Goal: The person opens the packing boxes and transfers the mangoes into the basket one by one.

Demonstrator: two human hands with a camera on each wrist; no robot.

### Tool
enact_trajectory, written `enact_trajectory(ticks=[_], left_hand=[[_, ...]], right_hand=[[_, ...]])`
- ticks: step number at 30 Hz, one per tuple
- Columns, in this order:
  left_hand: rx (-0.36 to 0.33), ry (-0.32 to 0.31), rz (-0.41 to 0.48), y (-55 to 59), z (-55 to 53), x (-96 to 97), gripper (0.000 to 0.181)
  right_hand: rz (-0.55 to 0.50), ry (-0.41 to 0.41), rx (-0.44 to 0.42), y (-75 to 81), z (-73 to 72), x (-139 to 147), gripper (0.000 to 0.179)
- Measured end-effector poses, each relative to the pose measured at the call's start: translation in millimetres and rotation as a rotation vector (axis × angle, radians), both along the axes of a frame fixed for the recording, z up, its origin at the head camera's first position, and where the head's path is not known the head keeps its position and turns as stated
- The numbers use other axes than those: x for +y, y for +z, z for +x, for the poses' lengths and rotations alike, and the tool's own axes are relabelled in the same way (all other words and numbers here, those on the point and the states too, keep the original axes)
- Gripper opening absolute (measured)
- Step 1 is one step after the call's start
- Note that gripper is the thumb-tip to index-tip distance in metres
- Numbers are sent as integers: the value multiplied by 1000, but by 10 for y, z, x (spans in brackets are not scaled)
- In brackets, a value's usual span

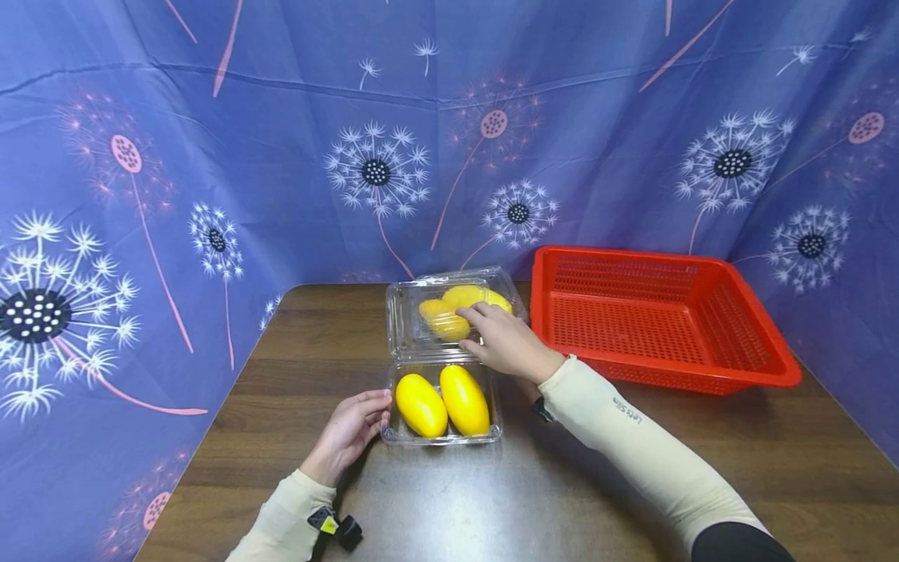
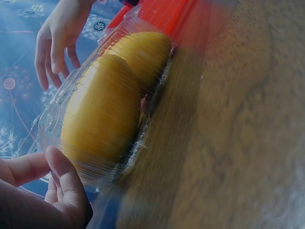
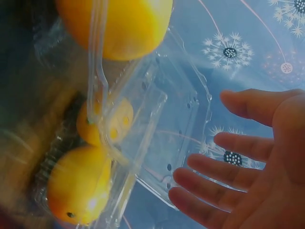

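Note:
A clear plastic clamshell box (image 1: pixel 444 442) lies opened on the table, with two smooth yellow mangoes (image 1: pixel 421 406) side by side in its base. Thumb and fingers of my left hand (image 1: pixel 351 425) pinch the box's left edge; the left wrist view shows the thumb (image 2: pixel 58 162) at the rim. The raised clear lid (image 1: pixel 402 324) leans back on the far side. Through it show more yellow mangoes (image 1: pixel 444 320) in another clear box (image 1: pixel 518 303) behind. My right hand (image 1: pixel 509 339) hovers by the lid's right side, its fingers (image 3: pixel 224 171) spread and holding nothing.
A red perforated plastic basket (image 1: pixel 674 376) stands at the back right, close beside the rear box. Under everything is a brown wooden table (image 1: pixel 281 375). Blue cloth (image 1: pixel 281 156) with dandelion prints hangs behind and along the sides.

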State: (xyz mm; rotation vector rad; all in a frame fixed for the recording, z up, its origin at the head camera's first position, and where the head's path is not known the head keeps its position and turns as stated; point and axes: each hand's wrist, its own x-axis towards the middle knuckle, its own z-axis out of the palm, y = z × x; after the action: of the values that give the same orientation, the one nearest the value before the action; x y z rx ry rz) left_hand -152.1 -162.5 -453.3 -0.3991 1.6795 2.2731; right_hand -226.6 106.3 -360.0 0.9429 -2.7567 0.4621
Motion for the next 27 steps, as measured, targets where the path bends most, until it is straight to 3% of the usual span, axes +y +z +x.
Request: enact_trajectory(ticks=[14, 27], left_hand=[[-2, 0, 2, 14, -1, 5, 10], [7, 2, -18, 9, 13, 3, 10]], right_hand=[[7, 53, -29, -166, 206, 17, 53], [86, 59, -129, -280, 362, -33, 55]])
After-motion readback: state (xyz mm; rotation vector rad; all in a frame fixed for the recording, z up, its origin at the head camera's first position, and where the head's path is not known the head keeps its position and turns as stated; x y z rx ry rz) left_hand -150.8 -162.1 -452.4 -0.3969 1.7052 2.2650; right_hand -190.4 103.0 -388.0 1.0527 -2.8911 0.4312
